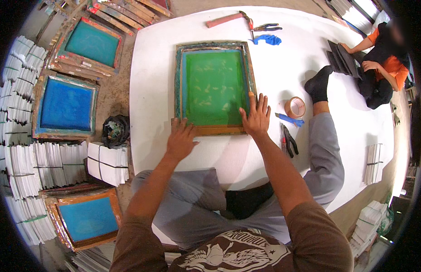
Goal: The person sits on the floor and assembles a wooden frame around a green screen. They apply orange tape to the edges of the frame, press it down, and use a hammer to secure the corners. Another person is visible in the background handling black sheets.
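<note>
A screen-printing frame [215, 86] with green mesh lies flat on the white work surface in front of my crossed legs. My left hand [182, 138] rests at its near left corner, fingertips touching the wooden edge. On the near right side, my right hand [257, 117] lies with spread fingers over the frame's side bar, its thumb toward the mesh. Neither hand wraps around anything. To the right of my right hand are a roll of brown tape [295, 107], a blue utility knife [289, 119] and pliers [289, 140].
Beyond the frame lie a hammer [226, 19], more pliers [267, 27] and a blue rag [268, 40]. More screens, one blue [65, 106], stand left beside bundled paper stacks [20, 122] and a black bag [115, 130]. At far right, a person [384, 63] holds dark sheets [343, 60].
</note>
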Demonstrator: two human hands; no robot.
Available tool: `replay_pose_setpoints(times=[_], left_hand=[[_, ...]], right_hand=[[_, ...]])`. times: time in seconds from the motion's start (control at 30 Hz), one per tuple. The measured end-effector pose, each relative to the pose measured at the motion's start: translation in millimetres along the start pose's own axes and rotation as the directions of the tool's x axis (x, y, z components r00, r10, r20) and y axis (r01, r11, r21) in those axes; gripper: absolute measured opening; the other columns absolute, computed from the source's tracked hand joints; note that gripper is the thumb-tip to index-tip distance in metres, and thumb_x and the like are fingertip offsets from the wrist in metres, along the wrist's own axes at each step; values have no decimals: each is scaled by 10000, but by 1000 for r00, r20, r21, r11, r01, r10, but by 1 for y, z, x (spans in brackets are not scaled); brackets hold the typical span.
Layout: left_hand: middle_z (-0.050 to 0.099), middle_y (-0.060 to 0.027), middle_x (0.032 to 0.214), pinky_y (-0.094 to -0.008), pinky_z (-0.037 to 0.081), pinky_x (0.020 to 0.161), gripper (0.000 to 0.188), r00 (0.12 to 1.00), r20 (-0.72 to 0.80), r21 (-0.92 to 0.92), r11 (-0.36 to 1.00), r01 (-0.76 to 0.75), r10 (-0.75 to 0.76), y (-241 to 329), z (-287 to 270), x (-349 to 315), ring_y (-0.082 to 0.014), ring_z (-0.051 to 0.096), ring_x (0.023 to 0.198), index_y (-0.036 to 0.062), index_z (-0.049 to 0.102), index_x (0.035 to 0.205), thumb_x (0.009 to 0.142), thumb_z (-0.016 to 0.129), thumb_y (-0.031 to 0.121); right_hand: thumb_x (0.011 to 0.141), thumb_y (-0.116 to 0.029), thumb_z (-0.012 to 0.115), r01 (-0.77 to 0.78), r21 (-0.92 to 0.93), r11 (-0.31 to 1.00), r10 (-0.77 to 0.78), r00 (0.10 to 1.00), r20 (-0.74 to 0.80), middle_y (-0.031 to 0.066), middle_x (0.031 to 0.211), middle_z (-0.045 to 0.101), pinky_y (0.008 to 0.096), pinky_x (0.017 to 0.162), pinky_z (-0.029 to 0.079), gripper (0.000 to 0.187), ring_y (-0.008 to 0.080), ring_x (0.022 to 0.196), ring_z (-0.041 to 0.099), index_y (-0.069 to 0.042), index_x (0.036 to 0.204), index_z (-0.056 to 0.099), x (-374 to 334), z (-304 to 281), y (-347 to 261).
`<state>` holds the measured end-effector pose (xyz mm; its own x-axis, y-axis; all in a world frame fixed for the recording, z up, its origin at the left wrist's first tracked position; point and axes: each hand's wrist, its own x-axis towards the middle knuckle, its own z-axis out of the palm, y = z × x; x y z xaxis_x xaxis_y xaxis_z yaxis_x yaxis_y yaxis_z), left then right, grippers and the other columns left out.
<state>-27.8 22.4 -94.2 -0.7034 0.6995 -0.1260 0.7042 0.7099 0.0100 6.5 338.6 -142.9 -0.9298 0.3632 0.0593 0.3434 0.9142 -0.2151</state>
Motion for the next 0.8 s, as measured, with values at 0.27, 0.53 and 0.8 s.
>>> replay_pose_setpoints(times=[0.27,0.53,0.8], left_hand=[[712,-9,1218,-519,259,1249,390,936,-85,140,934,-329,343,-64,0,-3,-241,545,1330,120,737,1130,872,741,413],[720,-59,1128,-517,290,1232,357,879,-191,247,888,-387,437,-68,-3,-15,-267,573,1282,98,769,1073,922,703,416],[697,-86,1020,-546,297,1218,299,851,-190,351,844,-406,489,-56,7,-26,-304,607,1175,57,786,903,938,680,334]], right_hand=[[1037,-553,462,-39,58,998,36,998,50,269,1632,262,628,1212,244,724,433,1553,171,-212,1627,218,2,-5,-5],[1031,-544,479,-55,64,996,49,995,87,270,1633,266,630,1212,239,740,426,1558,163,-210,1630,200,1,-11,-7],[1027,-544,484,-71,44,997,65,992,107,260,1639,264,642,1202,257,741,425,1557,167,-221,1628,196,2,-12,-8]])
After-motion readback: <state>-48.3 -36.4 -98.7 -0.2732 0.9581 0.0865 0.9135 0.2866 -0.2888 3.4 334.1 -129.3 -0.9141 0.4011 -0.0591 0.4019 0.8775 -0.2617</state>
